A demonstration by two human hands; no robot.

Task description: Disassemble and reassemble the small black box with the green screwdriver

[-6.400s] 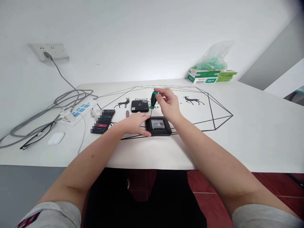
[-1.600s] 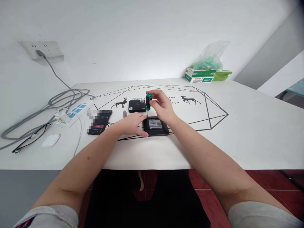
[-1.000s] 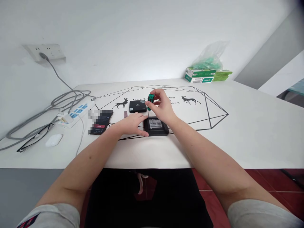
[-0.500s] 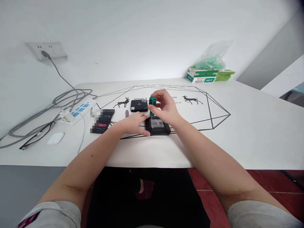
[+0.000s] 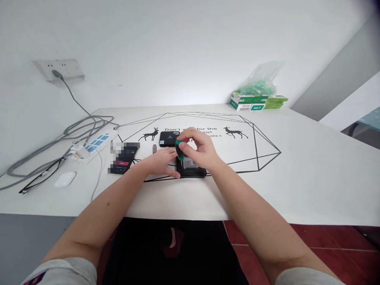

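My right hand has its thumb and fingers closed round the handle of a green and black screwdriver. The screwdriver stands over the left part of an open black hard drive case; its tip cannot be made out. Inside the case lies a drive with a white label. My left hand grips the case at its left edge, thumb at the near corner and fingers higher up. Just beyond, a black cover with a small sticker lies flat, partly behind my right hand.
A small brownish object lies left of the cover. Farther left are a phone, a white earbud case, glasses and a power strip with coiled grey cable. Green boxes under a plastic bag stand at the back right.
The view has tilted, so everything sits lower and a little left. Relative to the case, the screwdriver and my right hand have moved left and down. My left hand stays at the case's edge.
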